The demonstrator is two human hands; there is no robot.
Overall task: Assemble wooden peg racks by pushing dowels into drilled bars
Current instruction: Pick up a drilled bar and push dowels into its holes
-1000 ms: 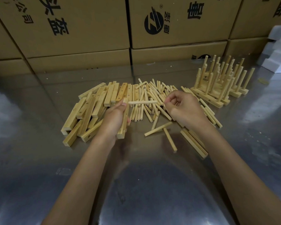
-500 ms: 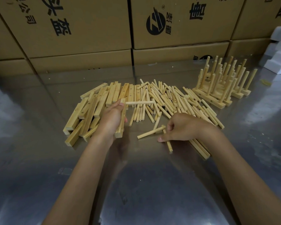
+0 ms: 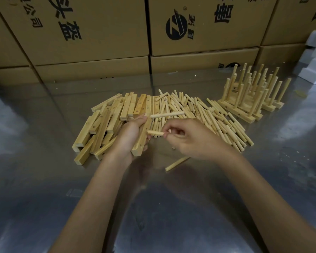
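Fingers of the right hand [image 3: 193, 137] pinch a dowel [image 3: 154, 132] aimed at the drilled bar [image 3: 143, 136] gripped by the left hand [image 3: 130, 137] (one peg seated); finished racks [image 3: 252, 99] stand at two o'clock, many loose bars [image 3: 106, 123] remain.

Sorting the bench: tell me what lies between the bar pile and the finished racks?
A heap of loose dowels fills the stretch between the bar pile and finished racks, in the head view.
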